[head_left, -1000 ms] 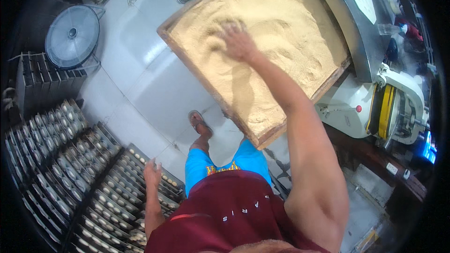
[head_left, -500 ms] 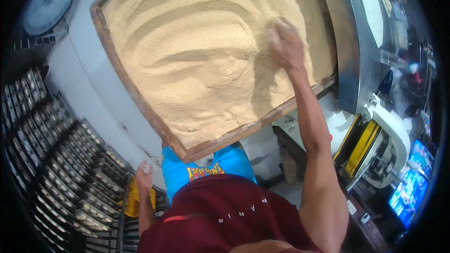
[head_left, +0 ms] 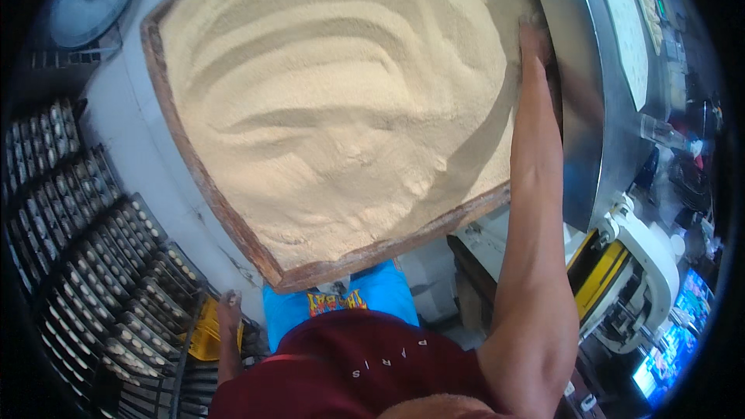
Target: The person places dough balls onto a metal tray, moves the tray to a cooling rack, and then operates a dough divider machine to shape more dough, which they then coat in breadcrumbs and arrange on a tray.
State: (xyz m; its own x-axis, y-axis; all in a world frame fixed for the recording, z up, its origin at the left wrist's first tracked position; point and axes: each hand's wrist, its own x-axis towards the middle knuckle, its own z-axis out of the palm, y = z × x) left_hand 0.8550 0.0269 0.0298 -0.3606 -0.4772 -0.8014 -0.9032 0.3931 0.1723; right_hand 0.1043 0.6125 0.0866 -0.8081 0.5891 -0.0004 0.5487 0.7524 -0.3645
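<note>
The right hand (head_left: pixel 535 40) is inside the wooden tray (head_left: pixel 349 262), by its right edge, next to the stainless-steel counter (head_left: pixel 583 109). Its fingers are down at the fine tan crumbs (head_left: pixel 326 140); whether they are spread or clenched on any, I cannot tell. The crumbs lie across the tray in curved ridges, reaching its front-left corner. The left hand (head_left: pixel 230 309) hangs outside that corner, near a yellow crate (head_left: pixel 206 334); its fingers are too small to read.
</note>
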